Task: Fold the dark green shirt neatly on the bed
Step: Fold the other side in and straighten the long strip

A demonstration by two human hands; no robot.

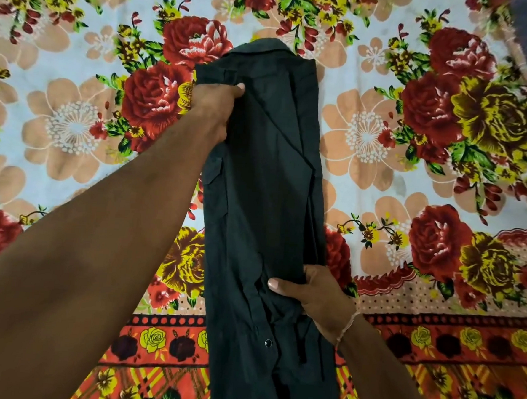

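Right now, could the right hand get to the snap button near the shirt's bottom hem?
Probably yes: the right hand grips the dark green shirt just above the snap button, with nothing between them.

Bedroom: floral bedsheet (412, 165) underneath

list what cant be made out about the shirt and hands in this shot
Head view only:
- shirt hem: cut off by the bottom edge.
- left hand fingers: tucked under the cloth, only the thumb shows.
- right hand fingers: wrapped behind the shirt's side edge.
- Sleeves: folded inside, lie unclear.
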